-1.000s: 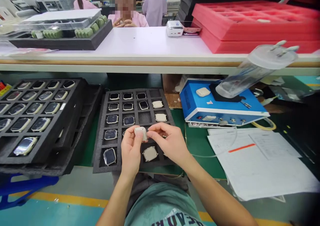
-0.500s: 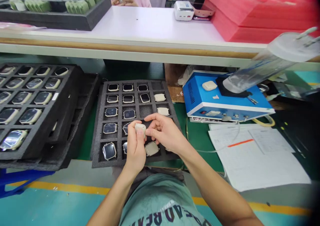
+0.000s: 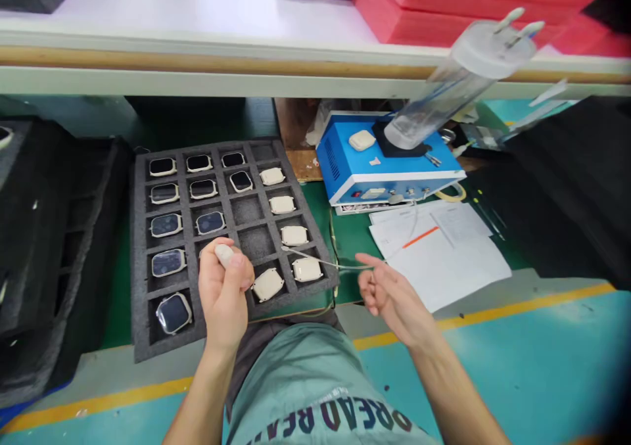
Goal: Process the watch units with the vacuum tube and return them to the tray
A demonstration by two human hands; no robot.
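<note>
My left hand (image 3: 224, 300) is closed around a beige watch case (image 3: 224, 255), its rounded edge showing above the fingers. Under and beside that hand lies a dark grey foam tray (image 3: 142, 287). Its left columns hold watches with black screens, such as one dark-screened watch (image 3: 166, 225). Pale watches lie face down on the right, among them a beige watch back (image 3: 294, 236). To the right of the tray, my right hand (image 3: 392, 294) has its index finger stretched out. A thin whitish cable (image 3: 325, 261) passes by these parted fingers, its tip over the tray.
A blue box (image 3: 389, 172) carries a clear cylinder (image 3: 434, 103) and another beige watch case (image 3: 361, 140). Printed papers (image 3: 444, 261) lie in front of it. Stacked foam trays (image 3: 98, 248) stand at left. A white shelf (image 3: 197, 31) with red foam (image 3: 444, 11) crosses above.
My hands have moved apart; the right went right, to the cable, while the left keeps the watch case. The cable's tip now reaches over the tray. My view has turned right and down.
</note>
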